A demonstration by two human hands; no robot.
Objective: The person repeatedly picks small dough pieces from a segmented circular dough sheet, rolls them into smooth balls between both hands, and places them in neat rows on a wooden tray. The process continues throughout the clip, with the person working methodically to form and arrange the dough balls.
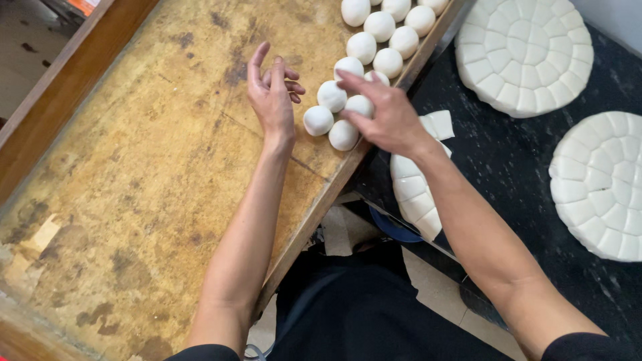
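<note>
Several white dough balls (pixel 318 120) lie in rows along the right side of a worn wooden board (pixel 147 167). My right hand (pixel 384 117) reaches over the board's edge, its fingers closed around one ball (pixel 360 105) in the nearest cluster. My left hand (pixel 271 93) hovers just left of the balls, fingers spread, palm empty, touching none of them. Further balls (pixel 388 63) run up toward the top of the view.
Round white dough discs scored into segments lie on a dark surface at right (pixel 525 50), (pixel 598 184); a partly cut one (pixel 414 190) sits under my right forearm. A raised wooden rim (pixel 60 87) borders the board's left side.
</note>
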